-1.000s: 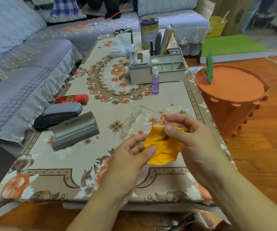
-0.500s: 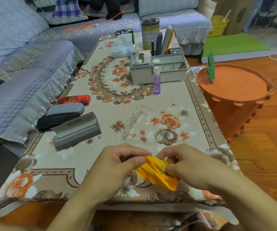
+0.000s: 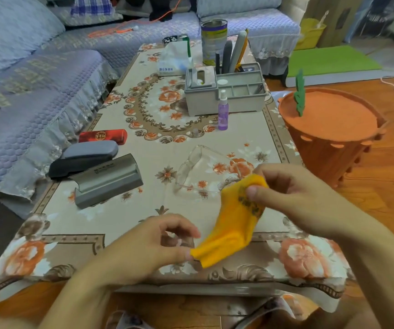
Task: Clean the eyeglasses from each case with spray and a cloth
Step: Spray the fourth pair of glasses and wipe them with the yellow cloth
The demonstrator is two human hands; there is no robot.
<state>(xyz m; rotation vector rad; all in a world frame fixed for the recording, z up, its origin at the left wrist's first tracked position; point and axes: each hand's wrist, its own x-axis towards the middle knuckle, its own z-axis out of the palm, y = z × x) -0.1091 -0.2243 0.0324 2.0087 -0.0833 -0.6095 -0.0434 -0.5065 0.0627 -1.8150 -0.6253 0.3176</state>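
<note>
Item 1, cloth (image 3: pixel 235 224): yellow, now stretched between my 2 hands over the near table edge; half a second ago it was bunched between them, so I judge it is being opened out for wiping.

Item 2, right hand (image 3: pixel 293 198): thumb and fingers pinch the cloth's upper end, at 2 o'clock from the left hand.

Item 3, left hand (image 3: pixel 153 245): fingertips pinch the lower corner; the hands have drawn apart.

Item 4, clear eyeglasses (image 3: pixel 205 172): lying on the tablecloth (image 3: pixel 143 224) at 11 o'clock from the right hand, untouched.

Item 5, purple spray bottle (image 3: pixel 222 112): upright at 12 o'clock, unmoved.

Item 6, 3 cases at 10 o'clock: open grey case (image 3: pixel 107 180), dark case (image 3: pixel 84 157), red case (image 3: pixel 103 136). Wiping not yet begun.
</note>
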